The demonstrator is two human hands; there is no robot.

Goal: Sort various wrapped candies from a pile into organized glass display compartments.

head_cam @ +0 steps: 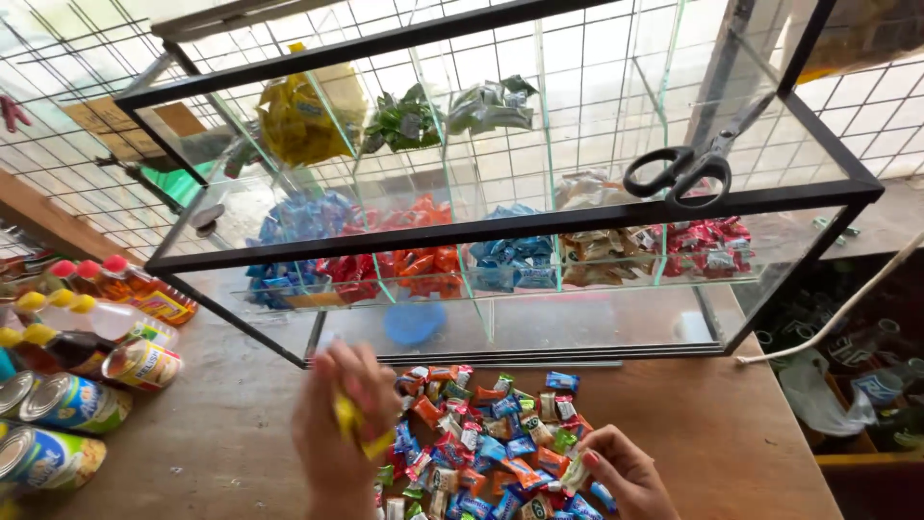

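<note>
L hand has its fingers clamped on a yellow candy just left of the candy pile on the tabletop, w/ the R hand fingers pinched in the pile's right edge, glass case straight ahead behind both.

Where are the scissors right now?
In the head view, the black-handled scissors lie on top of the glass display case, toward its right end, above the red candies.
</note>
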